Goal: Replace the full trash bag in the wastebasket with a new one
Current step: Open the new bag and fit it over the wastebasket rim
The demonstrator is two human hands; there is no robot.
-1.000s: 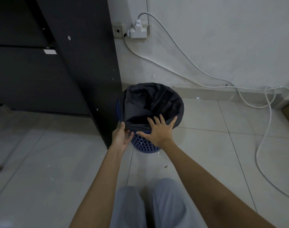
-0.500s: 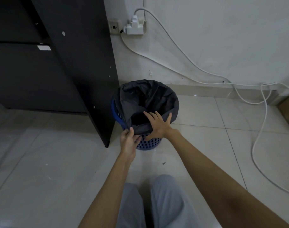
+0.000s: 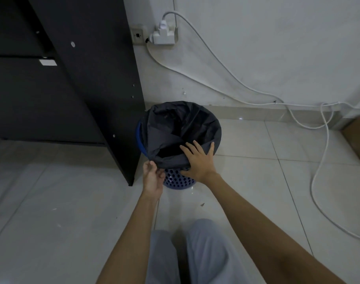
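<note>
Nearest the camera, the person's knees [image 3: 195, 253] in pale grey trousers sit low in the view, with both bare forearms reaching forward over them above the light tiled floor [image 3: 62, 212].

The left hand [image 3: 153, 177] is at the near left side of the wastebasket [image 3: 179, 180], its fingers and thumb curled and pinching the lower edge of the black trash bag [image 3: 181, 128] where the bag folds down over the rim. Just to its right, the right hand [image 3: 199, 160] lies flat with fingers spread and straight, pressed against the bag at the near rim; its thumb points left along the bag's lower edge and its fingertips reach up over the lip. It grips nothing.

The wastebasket, blue with round holes in its wall, stands on the floor directly under and beyond both hands. The bag lines it and is draped over most of the rim; a strip of blue rim shows bare on the side beyond the left hand. The inside of the bag is dark, and what it holds cannot be told.

Left of the left hand stands a dark cabinet [image 3: 88, 83], its side panel just beside the basket. Beyond the hands is the white wall [image 3: 277, 48], with a white plug adapter [image 3: 163, 35] and white cables [image 3: 322, 152] trailing to the floor right of the right hand. A brown box [image 3: 357, 138] is at the far right.
</note>
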